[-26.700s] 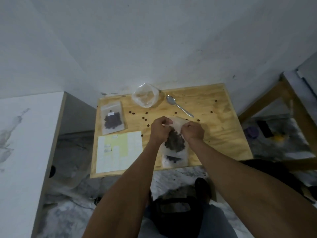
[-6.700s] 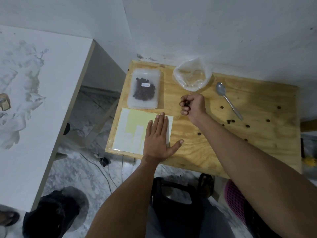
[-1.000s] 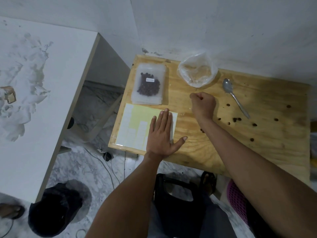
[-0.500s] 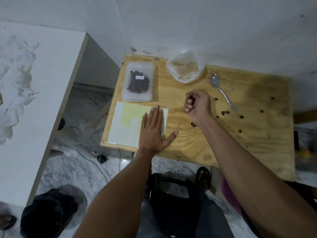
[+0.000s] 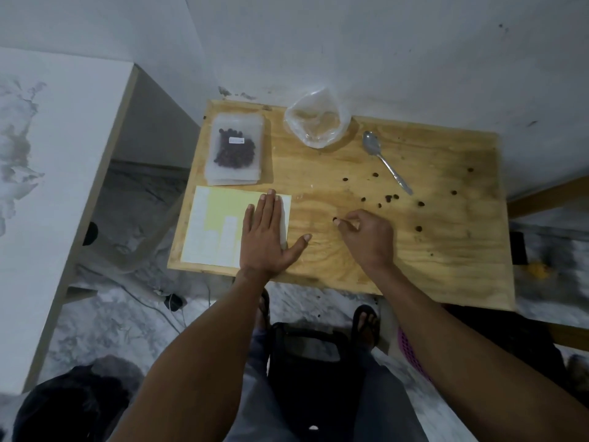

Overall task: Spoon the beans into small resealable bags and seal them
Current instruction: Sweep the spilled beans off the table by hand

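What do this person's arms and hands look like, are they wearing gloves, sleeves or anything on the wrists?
Both are bare. The left hand and the right hand have no gloves, and no rings show. Neither wrist carries a watch or band. The forearms are uncovered up to the bottom edge of the picture, so no sleeve shows. Fingernails look short and plain.

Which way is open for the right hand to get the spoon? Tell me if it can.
Probably yes. The right hand is over bare wood, and only scattered beans lie between it and the spoon, which lies free on the table.
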`<control>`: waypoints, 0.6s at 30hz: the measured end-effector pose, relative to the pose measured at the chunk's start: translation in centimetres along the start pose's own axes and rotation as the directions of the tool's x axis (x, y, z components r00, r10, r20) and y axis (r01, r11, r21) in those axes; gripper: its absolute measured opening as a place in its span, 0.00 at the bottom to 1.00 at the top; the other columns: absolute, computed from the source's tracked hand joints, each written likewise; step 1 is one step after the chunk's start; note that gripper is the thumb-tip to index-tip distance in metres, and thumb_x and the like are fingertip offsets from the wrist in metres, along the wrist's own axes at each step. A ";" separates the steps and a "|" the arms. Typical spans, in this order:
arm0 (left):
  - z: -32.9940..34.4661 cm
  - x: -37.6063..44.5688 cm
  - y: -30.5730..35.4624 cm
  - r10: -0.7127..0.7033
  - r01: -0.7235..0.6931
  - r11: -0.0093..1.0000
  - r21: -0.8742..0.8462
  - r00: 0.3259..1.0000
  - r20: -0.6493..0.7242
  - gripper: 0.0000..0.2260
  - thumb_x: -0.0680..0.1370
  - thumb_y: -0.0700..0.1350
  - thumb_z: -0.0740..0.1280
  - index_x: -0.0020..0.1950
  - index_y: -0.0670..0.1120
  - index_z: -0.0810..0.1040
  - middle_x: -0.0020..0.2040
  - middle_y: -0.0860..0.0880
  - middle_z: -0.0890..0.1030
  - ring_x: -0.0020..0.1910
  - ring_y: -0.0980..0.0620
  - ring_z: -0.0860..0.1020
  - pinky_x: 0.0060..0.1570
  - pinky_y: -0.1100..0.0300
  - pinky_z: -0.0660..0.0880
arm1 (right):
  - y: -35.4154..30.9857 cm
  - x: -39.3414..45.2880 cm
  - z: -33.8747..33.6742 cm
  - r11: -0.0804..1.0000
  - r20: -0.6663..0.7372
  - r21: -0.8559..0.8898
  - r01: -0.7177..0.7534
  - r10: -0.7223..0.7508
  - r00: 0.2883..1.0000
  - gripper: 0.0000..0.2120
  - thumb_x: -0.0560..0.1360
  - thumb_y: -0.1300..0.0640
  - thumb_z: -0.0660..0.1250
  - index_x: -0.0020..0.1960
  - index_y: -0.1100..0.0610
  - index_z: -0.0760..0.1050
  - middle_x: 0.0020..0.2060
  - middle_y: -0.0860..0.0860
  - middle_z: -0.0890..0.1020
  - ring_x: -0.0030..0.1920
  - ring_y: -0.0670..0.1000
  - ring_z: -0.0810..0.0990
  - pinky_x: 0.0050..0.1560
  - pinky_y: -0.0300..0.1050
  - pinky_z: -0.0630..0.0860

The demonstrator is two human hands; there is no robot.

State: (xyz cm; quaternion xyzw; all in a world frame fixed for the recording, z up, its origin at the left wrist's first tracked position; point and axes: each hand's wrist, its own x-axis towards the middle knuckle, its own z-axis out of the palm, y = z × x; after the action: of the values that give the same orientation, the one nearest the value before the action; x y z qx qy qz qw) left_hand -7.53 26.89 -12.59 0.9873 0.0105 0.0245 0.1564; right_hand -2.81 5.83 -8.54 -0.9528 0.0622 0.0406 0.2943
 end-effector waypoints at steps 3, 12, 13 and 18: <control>0.0 0.0 0.0 0.003 -0.003 1.000 -0.002 1.000 -0.002 0.45 0.77 0.70 0.61 0.80 0.38 0.59 0.82 0.41 0.56 0.82 0.45 0.53 0.79 0.43 0.51 | 0.0 -0.1 0.1 0.999 0.028 -0.043 0.008 -0.006 1.000 0.16 0.74 0.45 0.73 0.55 0.55 0.84 0.45 0.54 0.87 0.46 0.54 0.84 0.41 0.40 0.72; -0.1 -0.1 0.1 -0.003 0.003 1.000 0.012 1.000 0.015 0.45 0.77 0.70 0.59 0.81 0.38 0.57 0.82 0.42 0.56 0.82 0.45 0.52 0.80 0.45 0.49 | 0.2 -0.1 0.6 0.989 0.035 -0.037 0.147 -0.145 0.989 0.08 0.77 0.55 0.70 0.51 0.60 0.84 0.41 0.55 0.86 0.40 0.56 0.83 0.39 0.46 0.77; -0.1 -0.1 0.1 -0.003 0.003 1.000 0.015 1.000 0.016 0.45 0.77 0.71 0.59 0.81 0.39 0.57 0.82 0.42 0.56 0.82 0.45 0.52 0.80 0.45 0.49 | 0.2 -0.1 0.6 0.995 0.032 -0.002 0.099 -0.099 0.995 0.07 0.77 0.56 0.71 0.49 0.59 0.83 0.39 0.53 0.84 0.38 0.54 0.81 0.37 0.43 0.74; -0.1 -0.1 0.1 -0.009 0.008 1.000 0.028 0.999 0.035 0.45 0.77 0.72 0.57 0.81 0.39 0.55 0.83 0.42 0.53 0.82 0.46 0.50 0.80 0.46 0.48 | -0.9 0.6 -0.5 0.785 0.046 0.509 -0.354 0.385 0.922 0.09 0.75 0.59 0.66 0.36 0.57 0.75 0.29 0.47 0.73 0.29 0.45 0.70 0.30 0.35 0.67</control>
State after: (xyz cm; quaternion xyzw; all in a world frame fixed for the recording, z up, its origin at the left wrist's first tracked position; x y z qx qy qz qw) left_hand -7.61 26.86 -12.51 0.9897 0.0122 0.0065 0.1428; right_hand -2.10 6.25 -7.73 -0.8111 0.2647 0.0509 0.5190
